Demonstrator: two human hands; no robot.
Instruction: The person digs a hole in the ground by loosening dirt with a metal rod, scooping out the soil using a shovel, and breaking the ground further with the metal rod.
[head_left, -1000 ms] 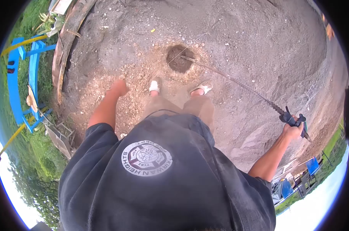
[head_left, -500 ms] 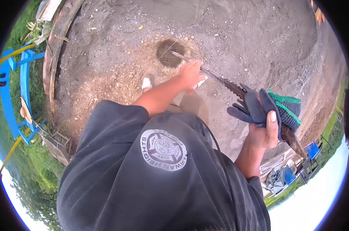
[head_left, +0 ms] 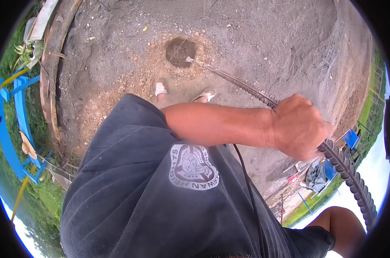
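My left hand is closed around a long ribbed steel bar, its arm stretched across my body to the right. The bar slopes from the lower right toward the ground. Its pale, flattened tip lies over the right rim of a round hole in the dirt. My right arm is bent out at the lower right, and its hand is beyond the visible picture. A thin line or wire crosses the hole. My feet stand just on the near side of it.
Gravelly soil surrounds the hole. Wooden boards edge the ground on the left, with a blue metal frame beyond them. At the right are a dark tarp and blue panels.
My left hand has moved right, up the bar. My right hand, with the dark green-cuffed glove at the bar, has gone out of sight. The bar's tip has shifted toward the hole's right rim.
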